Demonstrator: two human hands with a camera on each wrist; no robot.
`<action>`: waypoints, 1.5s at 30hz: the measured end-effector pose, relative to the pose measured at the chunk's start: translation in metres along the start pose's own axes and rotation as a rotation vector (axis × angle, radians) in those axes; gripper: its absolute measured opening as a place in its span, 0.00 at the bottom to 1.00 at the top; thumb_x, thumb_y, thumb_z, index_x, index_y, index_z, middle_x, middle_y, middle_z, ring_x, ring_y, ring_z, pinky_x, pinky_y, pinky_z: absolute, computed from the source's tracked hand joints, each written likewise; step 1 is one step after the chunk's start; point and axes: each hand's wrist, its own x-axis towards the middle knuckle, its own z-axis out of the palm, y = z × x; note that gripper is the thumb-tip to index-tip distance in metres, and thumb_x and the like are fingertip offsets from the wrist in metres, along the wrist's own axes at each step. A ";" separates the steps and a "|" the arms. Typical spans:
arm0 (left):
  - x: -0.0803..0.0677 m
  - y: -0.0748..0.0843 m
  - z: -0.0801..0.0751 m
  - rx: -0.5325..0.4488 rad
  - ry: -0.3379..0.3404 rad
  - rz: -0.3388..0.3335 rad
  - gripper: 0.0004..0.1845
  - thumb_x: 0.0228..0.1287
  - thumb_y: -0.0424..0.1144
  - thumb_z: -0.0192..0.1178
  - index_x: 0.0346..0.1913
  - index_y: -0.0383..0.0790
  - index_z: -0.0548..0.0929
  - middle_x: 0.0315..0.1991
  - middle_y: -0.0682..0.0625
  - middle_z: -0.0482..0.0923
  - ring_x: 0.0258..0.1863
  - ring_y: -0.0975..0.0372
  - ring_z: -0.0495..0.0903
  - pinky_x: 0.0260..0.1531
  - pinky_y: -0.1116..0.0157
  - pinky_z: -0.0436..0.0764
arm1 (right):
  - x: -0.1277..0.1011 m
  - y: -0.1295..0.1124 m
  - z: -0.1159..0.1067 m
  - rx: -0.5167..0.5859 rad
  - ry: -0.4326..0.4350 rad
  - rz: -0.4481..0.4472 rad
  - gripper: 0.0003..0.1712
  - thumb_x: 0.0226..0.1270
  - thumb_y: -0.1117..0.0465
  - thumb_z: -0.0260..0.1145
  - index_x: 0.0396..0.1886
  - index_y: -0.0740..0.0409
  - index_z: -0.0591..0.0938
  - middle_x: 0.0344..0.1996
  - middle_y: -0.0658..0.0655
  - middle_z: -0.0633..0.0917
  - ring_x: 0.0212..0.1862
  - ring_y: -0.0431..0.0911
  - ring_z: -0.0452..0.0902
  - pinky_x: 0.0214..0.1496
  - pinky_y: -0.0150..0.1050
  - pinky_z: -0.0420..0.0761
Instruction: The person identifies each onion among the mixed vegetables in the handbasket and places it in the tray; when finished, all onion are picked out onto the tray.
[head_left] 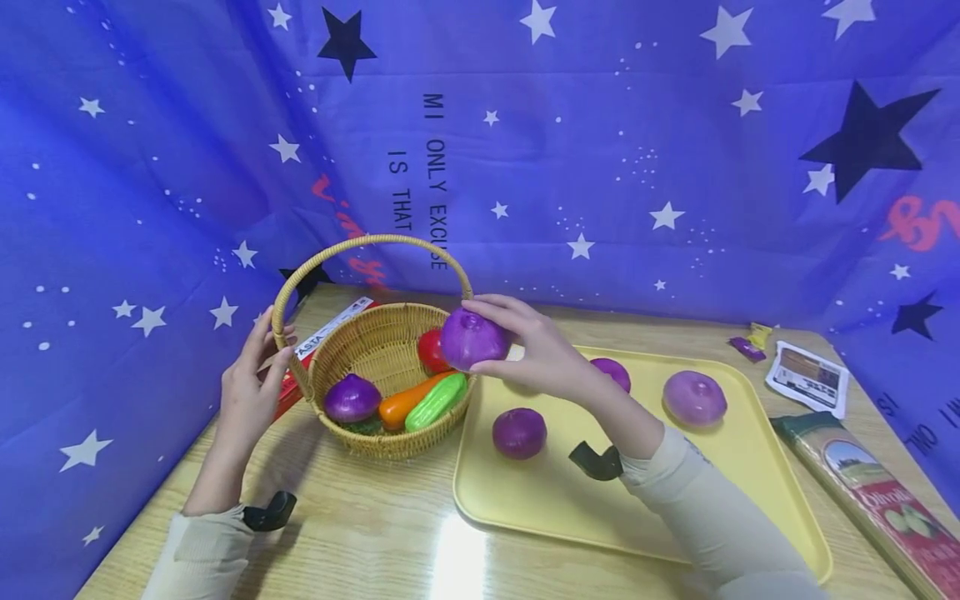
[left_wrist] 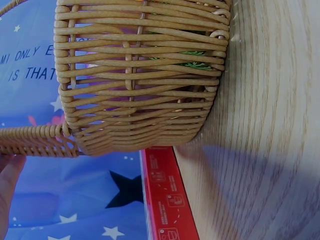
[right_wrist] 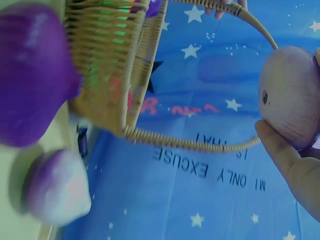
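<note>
My right hand [head_left: 551, 354] grips a purple onion [head_left: 468, 340] in the head view, just above the right rim of a wicker basket [head_left: 390, 446]. The right wrist view shows the paler underside of this onion [right_wrist: 287, 95], with a finger against it. With my left hand [head_left: 247, 392] I hold the left side of the basket's upright handle [head_left: 283, 300]. Inside the basket lie a purple onion [head_left: 352, 398], an orange carrot-like vegetable [head_left: 405, 407], a green vegetable [head_left: 437, 402] and a red tomato-like one [head_left: 432, 350], partly hidden behind the held onion.
A yellow tray [head_left: 585, 521] right of the basket bears several purple onions, including a dark one [head_left: 519, 433] and a paler one [head_left: 694, 398]. Beyond it lie an olive-printed packet [head_left: 877, 500], a white pouch [head_left: 808, 377] and small wrapped sweets [head_left: 748, 347]. A red pasta box [head_left: 288, 392] lies behind the basket.
</note>
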 end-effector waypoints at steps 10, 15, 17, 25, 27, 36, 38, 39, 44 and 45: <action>0.000 0.001 0.002 0.013 -0.005 0.005 0.31 0.69 0.34 0.52 0.72 0.56 0.59 0.55 0.38 0.78 0.47 0.88 0.71 0.44 0.89 0.70 | -0.048 0.020 -0.028 -0.061 0.064 -0.022 0.43 0.47 0.55 0.77 0.65 0.41 0.71 0.66 0.54 0.69 0.57 0.52 0.74 0.44 0.45 0.84; -0.001 0.004 0.000 0.024 -0.004 -0.044 0.32 0.69 0.34 0.52 0.71 0.61 0.59 0.55 0.40 0.79 0.45 0.90 0.70 0.43 0.90 0.70 | -0.066 0.028 -0.038 -0.071 0.095 0.005 0.42 0.48 0.54 0.77 0.65 0.40 0.71 0.67 0.54 0.69 0.60 0.55 0.72 0.51 0.51 0.82; -0.001 0.005 0.000 0.021 -0.002 -0.047 0.32 0.69 0.34 0.52 0.71 0.63 0.59 0.56 0.40 0.78 0.45 0.90 0.70 0.43 0.90 0.70 | -0.072 0.032 -0.041 -0.064 0.103 0.017 0.41 0.48 0.54 0.76 0.65 0.41 0.71 0.67 0.56 0.68 0.64 0.57 0.68 0.58 0.55 0.77; -0.002 0.009 0.000 0.019 0.008 -0.049 0.33 0.68 0.32 0.53 0.71 0.63 0.60 0.55 0.46 0.79 0.46 0.88 0.71 0.44 0.90 0.70 | -0.098 0.040 -0.052 -0.088 0.142 0.050 0.40 0.48 0.57 0.76 0.64 0.45 0.72 0.67 0.58 0.68 0.65 0.60 0.67 0.61 0.57 0.74; -0.003 0.010 0.000 0.015 0.006 -0.049 0.33 0.68 0.32 0.53 0.71 0.62 0.60 0.55 0.41 0.79 0.46 0.89 0.71 0.44 0.90 0.70 | -0.103 0.043 -0.054 -0.069 0.149 0.044 0.40 0.48 0.59 0.77 0.63 0.47 0.73 0.67 0.59 0.68 0.64 0.60 0.68 0.61 0.53 0.75; -0.006 0.011 0.000 0.021 0.010 -0.064 0.33 0.67 0.32 0.54 0.71 0.62 0.60 0.55 0.41 0.78 0.48 0.87 0.71 0.42 0.91 0.70 | -0.118 0.049 -0.059 -0.041 0.163 0.056 0.39 0.46 0.63 0.77 0.62 0.53 0.74 0.65 0.60 0.69 0.62 0.57 0.69 0.58 0.48 0.77; -0.006 0.010 0.000 0.027 0.008 -0.070 0.33 0.68 0.33 0.54 0.71 0.62 0.60 0.56 0.42 0.78 0.48 0.88 0.70 0.42 0.90 0.70 | -0.122 0.051 -0.059 -0.048 0.170 0.063 0.39 0.46 0.63 0.77 0.61 0.54 0.74 0.65 0.61 0.69 0.63 0.57 0.68 0.58 0.47 0.77; -0.006 0.011 0.001 0.027 0.008 -0.072 0.33 0.68 0.33 0.54 0.71 0.62 0.60 0.56 0.42 0.78 0.48 0.88 0.70 0.42 0.90 0.70 | -0.124 0.052 -0.059 -0.048 0.173 0.069 0.39 0.46 0.63 0.77 0.61 0.54 0.74 0.65 0.61 0.69 0.63 0.58 0.68 0.58 0.43 0.78; -0.006 0.010 0.001 0.024 0.017 -0.072 0.33 0.67 0.33 0.54 0.70 0.62 0.60 0.54 0.60 0.78 0.49 0.87 0.70 0.43 0.90 0.71 | -0.132 0.061 -0.059 -0.018 0.189 0.077 0.39 0.45 0.64 0.77 0.61 0.55 0.74 0.65 0.63 0.69 0.64 0.55 0.66 0.57 0.20 0.73; -0.006 0.010 0.001 0.023 0.019 -0.069 0.33 0.67 0.33 0.55 0.71 0.62 0.60 0.54 0.64 0.77 0.49 0.87 0.70 0.43 0.90 0.71 | -0.134 0.063 -0.058 -0.006 0.190 0.081 0.39 0.46 0.65 0.77 0.61 0.55 0.74 0.65 0.63 0.69 0.64 0.50 0.67 0.56 0.17 0.71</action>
